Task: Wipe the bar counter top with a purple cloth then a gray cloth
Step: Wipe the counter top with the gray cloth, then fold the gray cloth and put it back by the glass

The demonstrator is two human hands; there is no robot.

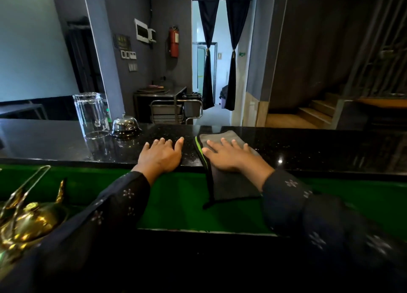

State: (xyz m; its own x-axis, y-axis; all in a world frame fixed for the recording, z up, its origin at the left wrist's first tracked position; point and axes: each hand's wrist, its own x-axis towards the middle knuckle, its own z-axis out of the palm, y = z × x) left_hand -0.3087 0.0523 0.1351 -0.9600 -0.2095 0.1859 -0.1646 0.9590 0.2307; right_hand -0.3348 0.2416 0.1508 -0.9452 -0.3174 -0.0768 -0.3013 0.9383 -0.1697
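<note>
— On the glossy black stone table (66,138), where is the cloth?

— The gray cloth with a black and green edge (222,136) lies to the right of the round silver service bell (126,125), well apart from it. Its near part hangs over the front edge of the table, above the green surface (176,200) below.

— And the hands?

— The right hand (229,156) rests flat on the gray cloth, fingers straight and spread, holding nothing. The left hand (161,155) lies flat on the bare table, between the bell and the cloth, also with straight fingers.

— What stands near the bell?

— Just left of the bell stands a clear glass tumbler, upside down (91,115). Far below the bell, at the left edge of view, I see a shiny golden teapot (28,222) with metal tongs (24,189) over it.
</note>
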